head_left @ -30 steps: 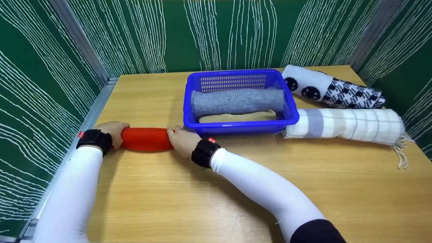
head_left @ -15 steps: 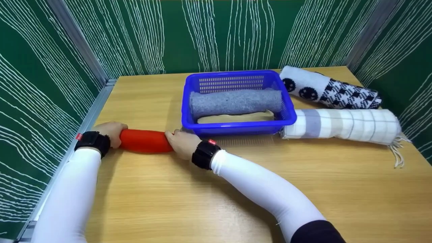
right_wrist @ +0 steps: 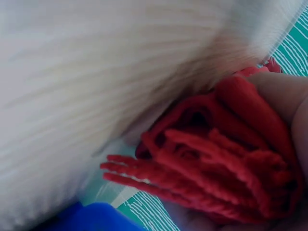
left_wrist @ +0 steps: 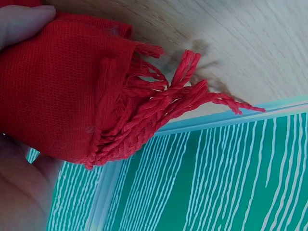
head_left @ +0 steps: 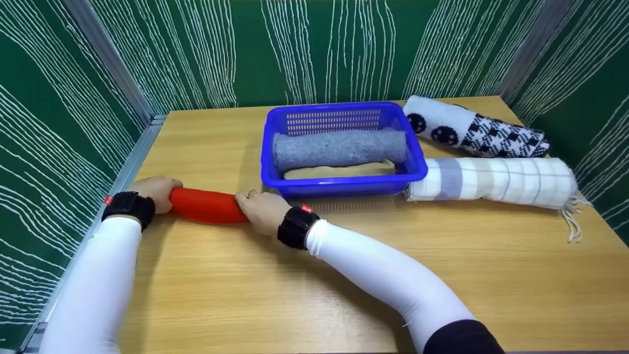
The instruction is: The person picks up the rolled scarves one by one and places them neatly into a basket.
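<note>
A rolled red scarf (head_left: 209,205) lies across the left part of the table in the head view, between my two hands. My left hand (head_left: 156,191) grips its left end. Twisted red fringe (left_wrist: 154,98) hangs out of that end in the left wrist view, and the thumb (left_wrist: 26,23) presses on the cloth. At the other end, my right hand (head_left: 264,210) holds the roll just in front of the basket's near left corner. The right wrist view shows the coiled layers and fringe strands (right_wrist: 192,163) there, with fingers wrapped round the cloth.
A blue plastic basket (head_left: 344,182) holds a grey rolled cloth (head_left: 339,149) and a beige one (head_left: 339,170). To its right lie a white checked scarf roll (head_left: 521,182) with fringe and a black-and-white patterned roll (head_left: 471,129). Green panels (head_left: 314,54) enclose the wooden table (head_left: 255,300).
The red roll has tilted slightly, its right end now lower in the head view. Both hands keep their hold on it. The whole head view has shifted a little, moving everything leftward.
</note>
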